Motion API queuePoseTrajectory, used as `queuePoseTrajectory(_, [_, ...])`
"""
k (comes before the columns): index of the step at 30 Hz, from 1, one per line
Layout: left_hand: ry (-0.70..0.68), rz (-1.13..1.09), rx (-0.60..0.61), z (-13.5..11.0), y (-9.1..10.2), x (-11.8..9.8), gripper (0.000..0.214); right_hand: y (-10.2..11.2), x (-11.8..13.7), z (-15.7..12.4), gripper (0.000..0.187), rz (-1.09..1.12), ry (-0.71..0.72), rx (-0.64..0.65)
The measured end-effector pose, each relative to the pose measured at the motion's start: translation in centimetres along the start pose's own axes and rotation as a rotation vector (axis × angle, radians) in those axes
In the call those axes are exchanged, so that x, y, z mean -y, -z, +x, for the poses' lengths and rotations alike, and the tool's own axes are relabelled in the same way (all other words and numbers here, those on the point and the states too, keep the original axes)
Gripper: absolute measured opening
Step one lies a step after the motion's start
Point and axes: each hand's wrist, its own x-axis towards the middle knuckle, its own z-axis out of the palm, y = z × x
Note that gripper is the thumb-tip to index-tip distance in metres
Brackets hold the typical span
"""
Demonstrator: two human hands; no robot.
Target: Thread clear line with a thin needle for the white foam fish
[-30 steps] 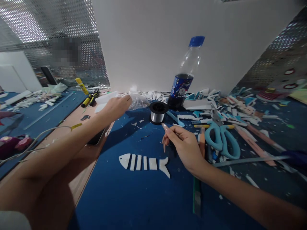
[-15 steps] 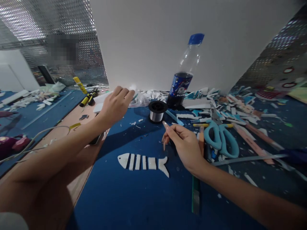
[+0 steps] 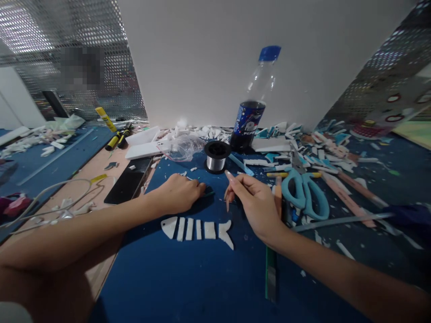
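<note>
A white foam fish skeleton [image 3: 197, 229], cut into several pieces, lies on the blue cutting mat [image 3: 188, 278]. My left hand [image 3: 180, 194] rests on the mat just above the fish. Its fingers are curled, and the fingertips touch a small dark thing [image 3: 209, 194] that I cannot make out. My right hand [image 3: 254, 199] hovers to the right of it, thumb and fingers pinched together with long nails pointing left. What it pinches is too thin to see. A spool of silver wire [image 3: 216, 157] stands just behind both hands.
A Pepsi bottle [image 3: 251, 114] stands by the back wall. Light-blue scissors [image 3: 305, 193], pencils and foam scraps crowd the right. A green ruler [image 3: 271, 273] lies under my right wrist. On the left are a clear plastic bag [image 3: 182, 147], a black phone [image 3: 128, 184] and white foam sheets [image 3: 143, 143].
My left hand has let go of the plastic bag at the back and come down to the mat above the fish. My right hand has hardly moved.
</note>
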Motion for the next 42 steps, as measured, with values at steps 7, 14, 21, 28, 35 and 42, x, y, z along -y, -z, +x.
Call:
queuePoseTrajectory(7, [0.046,-0.016,0.064,0.2,0.6,-0.5,0.024,0.0,0.0,0.0,0.031,-0.002,-0.002,0.006])
queuePoseTrajectory(14, [-0.067,-0.029,0.072,0.4,0.7,0.2,0.024,0.0,-0.2,0.0,0.032,-0.018,0.011,-0.005])
queuePoseTrajectory(21, [-0.030,-0.015,0.061,0.2,2.0,2.3,0.016,0.0,0.0,0.0,0.033,-0.028,0.011,-0.013])
queuePoseTrajectory(28, [0.439,0.211,0.086,-0.5,4.4,6.1,0.020,0.0,0.0,0.0,0.033,-0.019,0.000,0.007])
queuePoseTrajectory(35, [0.428,0.224,0.102,-0.6,3.8,7.1,0.022,0.1,-0.1,0.1,0.033,-0.031,0.007,0.007])
queuePoseTrajectory(42, [0.292,0.169,0.156,-1.1,4.0,8.0,0.024,0.2,-0.3,0.0,0.034,-0.042,0.016,0.007])
